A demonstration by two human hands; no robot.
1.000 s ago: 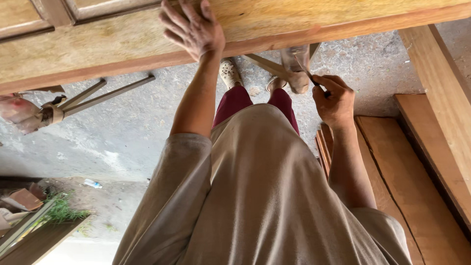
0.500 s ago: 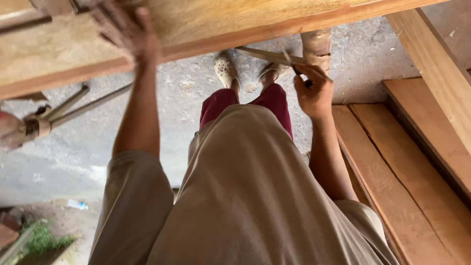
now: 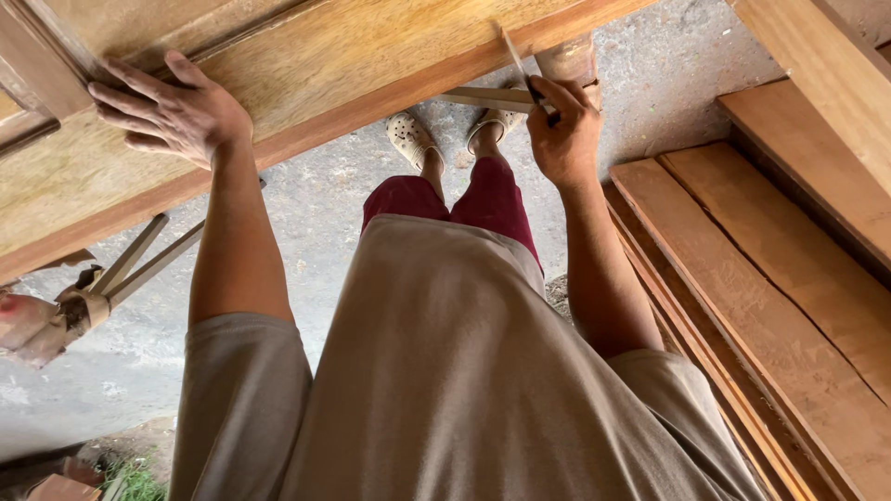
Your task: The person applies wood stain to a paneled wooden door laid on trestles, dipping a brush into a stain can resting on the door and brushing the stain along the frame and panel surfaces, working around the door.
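1. The left hand (image 3: 172, 111) lies flat, fingers spread wide, on the face of a big wooden door (image 3: 306, 70) that spans the top of the view.
2. The right hand (image 3: 564, 134) is closed around a thin pencil (image 3: 516, 56), whose tip reaches the lower edge of the door; whether the tip actually touches the wood is hard to tell.
3. A flat wooden strip (image 3: 483, 97) sits just beside the right hand, near that same edge.
4. Below the door, the person's feet in pale perforated clogs (image 3: 413, 139) stand on the concrete floor (image 3: 325, 186).
5. Long wooden planks (image 3: 770, 306) lie stacked to the right of the right arm.
6. At far left, thin wooden slats (image 3: 139, 264) lean near the door's underside.
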